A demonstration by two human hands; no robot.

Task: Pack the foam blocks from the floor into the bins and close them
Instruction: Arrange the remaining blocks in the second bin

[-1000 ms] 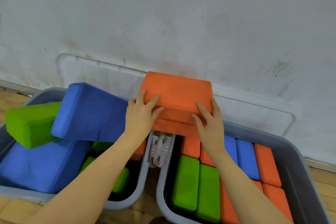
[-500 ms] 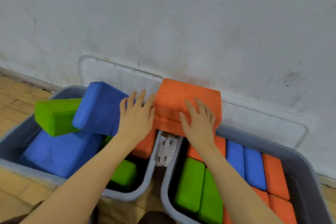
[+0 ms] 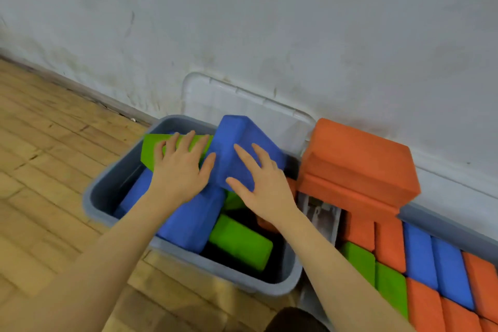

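Two grey bins stand side by side against the wall. In the left bin [image 3: 102, 191], a blue foam block [image 3: 242, 140] leans tilted over a green block [image 3: 151, 148]. My left hand [image 3: 180, 170] rests flat, fingers spread, on the green block and the blue one's edge. My right hand [image 3: 258, 183] lies flat on the tilted blue block. A larger blue block [image 3: 194, 221] and another green block [image 3: 239, 242] lie lower in that bin. Two stacked orange blocks [image 3: 358, 167] sit on the blocks at the right bin's [image 3: 452, 226] far end.
The right bin holds tight rows of green, orange and blue blocks. A white lid [image 3: 215, 100] leans on the wall behind the left bin. A white latch [image 3: 320, 215] sits between the bins. Wooden floor [image 3: 48, 159] spreads to the left.
Both hands left the orange blocks and moved left onto the green and blue blocks in the left bin. The view swung left, and the orange stack stays on the right bin.
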